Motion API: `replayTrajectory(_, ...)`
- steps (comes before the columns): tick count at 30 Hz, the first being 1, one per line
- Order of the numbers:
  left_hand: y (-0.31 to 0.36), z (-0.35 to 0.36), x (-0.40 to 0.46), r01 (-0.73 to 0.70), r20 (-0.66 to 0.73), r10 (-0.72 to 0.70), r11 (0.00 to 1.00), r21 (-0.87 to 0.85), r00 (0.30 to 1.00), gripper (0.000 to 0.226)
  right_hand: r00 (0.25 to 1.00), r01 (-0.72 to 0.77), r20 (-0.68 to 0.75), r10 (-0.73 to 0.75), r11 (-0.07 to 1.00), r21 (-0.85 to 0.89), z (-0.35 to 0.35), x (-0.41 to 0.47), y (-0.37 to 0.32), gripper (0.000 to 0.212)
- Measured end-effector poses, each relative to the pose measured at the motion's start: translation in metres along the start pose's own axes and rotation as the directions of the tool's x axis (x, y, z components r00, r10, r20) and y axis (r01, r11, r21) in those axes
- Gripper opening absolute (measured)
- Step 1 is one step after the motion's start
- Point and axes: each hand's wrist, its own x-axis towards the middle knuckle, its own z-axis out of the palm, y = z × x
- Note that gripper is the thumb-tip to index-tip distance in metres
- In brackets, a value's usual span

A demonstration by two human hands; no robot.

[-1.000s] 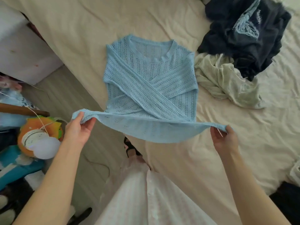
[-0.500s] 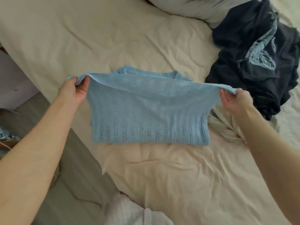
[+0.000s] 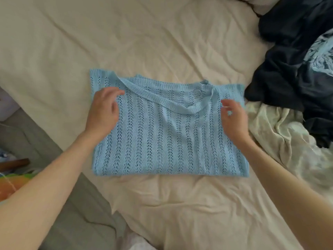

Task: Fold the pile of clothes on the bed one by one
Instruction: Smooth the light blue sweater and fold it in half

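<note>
1. A light blue knit sweater (image 3: 167, 134) is laid folded in half on the cream bed sheet (image 3: 144, 42), its ribbed hem sagging unevenly across the upper part
2. The left hand (image 3: 104, 109) is placed on the sweater's left side, its fingers loosely spread and relaxed; nothing is gripped by it
3. The right hand (image 3: 234, 118) is held over the sweater's right edge with fingers slightly bent and apart; whether the knit is touched by it cannot be told
4. A pale green crumpled garment (image 3: 281, 134) is seen just beside the sweater on the right
5. A dark navy garment with a light blue print (image 3: 295, 69) is heaped beyond it, at the right edge of the bed
6. Grey flooring (image 3: 72, 213) is shown at the lower left, beside the bed
</note>
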Motion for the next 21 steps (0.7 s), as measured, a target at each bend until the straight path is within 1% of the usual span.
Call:
replayTrajectory(1, 0.001, 0.005, 0.008, -0.157, 0.07, 0.15, 0.981, 0.112, 0.986, 0.045, 0.996, 0.087, 0.046, -0.082, 0.989, -0.12, 0.004, 0.009, 0.002, 0.033)
replayTrajectory(2, 0.001, 0.01, 0.018, -0.262, 0.14, 0.237, 0.944, 0.198, 0.961, 0.05, 0.987, 0.152, 0.087, -0.134, 0.957, -0.249, 0.006, 0.022, 0.003, 0.038)
replayTrajectory(3, 0.001, 0.015, 0.028, -0.312, 0.207, 0.263, 0.914, 0.259, 0.942, 0.053, 0.979, 0.193, 0.126, -0.157, 0.912, -0.362, 0.008, 0.036, 0.004, 0.043)
replayTrajectory(4, 0.001, 0.02, 0.038, -0.324, 0.257, 0.251, 0.898, 0.299, 0.933, 0.053, 0.972, 0.224, 0.167, -0.164, 0.861, -0.457, 0.007, 0.05, 0.005, 0.047)
replayTrajectory(6, 0.001, 0.024, 0.054, -0.313, 0.31, 0.211, 0.89, 0.331, 0.927, 0.045, 0.952, 0.284, 0.261, -0.158, 0.77, -0.571, 0.007, 0.071, 0.008, 0.049)
replayTrajectory(8, -0.001, 0.022, 0.066, -0.325, 0.286, 0.231, 0.88, 0.346, 0.93, 0.032, 0.932, 0.341, 0.315, -0.178, 0.718, -0.607, 0.007, 0.084, 0.01, 0.039)
replayTrajectory(9, -0.002, 0.02, 0.072, -0.328, 0.249, 0.252, 0.881, 0.341, 0.935, 0.025, 0.93, 0.353, 0.305, -0.204, 0.726, -0.59, 0.006, 0.088, 0.011, 0.032)
replayTrajectory(10, -0.003, 0.018, 0.077, -0.314, 0.205, 0.257, 0.891, 0.329, 0.944, 0.02, 0.936, 0.341, 0.271, -0.224, 0.763, -0.549, 0.007, 0.092, 0.012, 0.026)
replayTrajectory(11, -0.003, 0.016, 0.082, -0.277, 0.161, 0.236, 0.909, 0.313, 0.958, 0.017, 0.953, 0.295, 0.208, -0.219, 0.823, -0.485, 0.007, 0.095, 0.012, 0.023)
replayTrajectory(12, -0.005, 0.014, 0.087, -0.216, 0.122, 0.188, 0.93, 0.296, 0.975, 0.017, 0.977, 0.209, 0.125, -0.173, 0.892, -0.4, 0.006, 0.099, 0.011, 0.021)
replayTrajectory(13, -0.007, 0.012, 0.092, -0.142, 0.088, 0.122, 0.949, 0.282, 0.989, 0.018, 0.995, 0.093, 0.047, -0.083, 0.947, -0.308, 0.004, 0.103, 0.009, 0.02)
replayTrajectory(14, -0.01, 0.011, 0.096, -0.06, 0.06, 0.046, 0.961, 0.27, 0.997, 0.022, 1.0, -0.02, -0.004, 0.02, 0.971, -0.237, 0.003, 0.107, 0.009, 0.02)
replayTrajectory(15, -0.013, 0.009, 0.099, 0.016, 0.041, -0.028, 0.965, 0.262, 0.999, 0.027, 0.995, -0.101, -0.023, 0.098, 0.972, -0.213, 0.001, 0.11, 0.01, 0.021)
replayTrajectory(16, -0.015, 0.008, 0.1, 0.083, 0.028, -0.093, 0.962, 0.261, 0.995, 0.032, 0.989, -0.144, -0.019, 0.143, 0.964, -0.225, -0.001, 0.11, 0.012, 0.023)
replayTrajectory(18, -0.018, 0.007, 0.096, 0.181, -0.002, -0.187, 0.947, 0.265, 0.982, 0.038, 0.986, -0.159, -0.001, 0.164, 0.956, -0.248, -0.001, 0.107, 0.015, 0.026)
replayTrajectory(21, -0.02, 0.008, 0.078, 0.254, -0.036, -0.252, 0.945, 0.208, 0.967, 0.043, 0.995, -0.094, -0.036, 0.088, 0.972, -0.217, 0.002, 0.088, 0.017, 0.037)
